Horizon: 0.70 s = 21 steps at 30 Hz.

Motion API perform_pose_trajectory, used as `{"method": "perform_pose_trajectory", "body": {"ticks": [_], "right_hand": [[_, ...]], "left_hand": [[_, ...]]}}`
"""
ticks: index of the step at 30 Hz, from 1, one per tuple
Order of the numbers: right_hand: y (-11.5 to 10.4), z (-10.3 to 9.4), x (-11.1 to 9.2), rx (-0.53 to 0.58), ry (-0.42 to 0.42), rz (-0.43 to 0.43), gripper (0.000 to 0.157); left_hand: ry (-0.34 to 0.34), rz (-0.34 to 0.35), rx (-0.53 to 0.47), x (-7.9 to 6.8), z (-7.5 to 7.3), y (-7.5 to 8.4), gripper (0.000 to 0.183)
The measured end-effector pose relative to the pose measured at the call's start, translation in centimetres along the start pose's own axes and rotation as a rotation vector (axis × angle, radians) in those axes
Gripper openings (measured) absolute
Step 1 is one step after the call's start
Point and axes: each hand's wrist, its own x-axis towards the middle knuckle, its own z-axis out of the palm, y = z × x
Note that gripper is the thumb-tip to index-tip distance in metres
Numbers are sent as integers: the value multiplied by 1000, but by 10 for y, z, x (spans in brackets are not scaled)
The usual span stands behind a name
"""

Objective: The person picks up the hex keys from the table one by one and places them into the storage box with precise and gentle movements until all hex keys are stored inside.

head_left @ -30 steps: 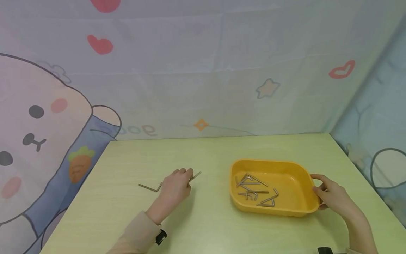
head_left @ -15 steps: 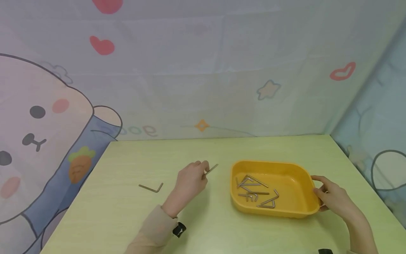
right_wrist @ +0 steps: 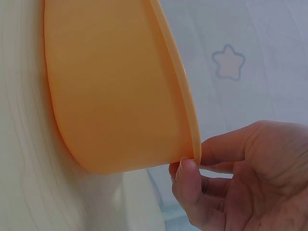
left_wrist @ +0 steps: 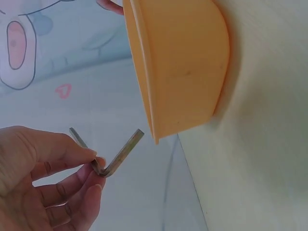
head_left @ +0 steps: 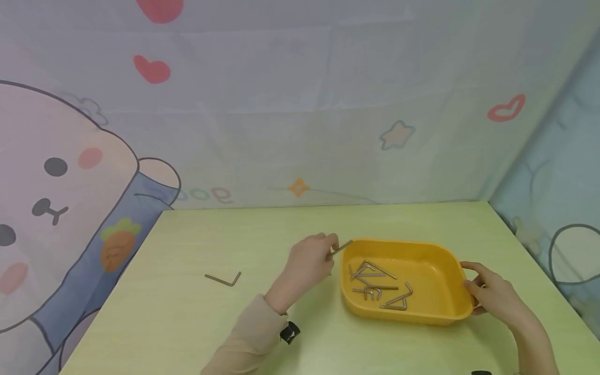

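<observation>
Between thumb and fingers my left hand [head_left: 309, 260] pinches an L-shaped hex key [left_wrist: 122, 154] near its bend. The hand is off the table, just left of the yellow tray [head_left: 422, 315], and in the head view one end of the key overlaps the tray's left rim. My right hand [head_left: 494, 294] pinches the tray's right rim, thumb on one side and fingers on the other, as the right wrist view shows. Several hex keys [head_left: 382, 287] lie in the left half of the tray. Another hex key [head_left: 220, 280] lies on the table to the left.
A pale green-yellow table [head_left: 187, 323] carries everything. Behind it hangs a printed cloth [head_left: 262, 104] with hearts, a star and a cartoon animal; more of this cloth stands at the right side.
My left hand has lifted the hex key off the table and carried it right, up to the tray's left rim. The right hand and tray have hardly moved.
</observation>
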Motion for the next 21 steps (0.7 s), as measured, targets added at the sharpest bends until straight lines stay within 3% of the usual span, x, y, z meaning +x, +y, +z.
{"method": "perform_pose_trajectory", "body": {"ticks": [7, 21], "right_hand": [[0, -1, 1, -7, -9, 8, 49], [-2, -1, 0, -3, -9, 7, 49]], "left_hand": [[-21, 28, -30, 14, 7, 9, 17], [-185, 27, -126, 50, 29, 25, 13]]}}
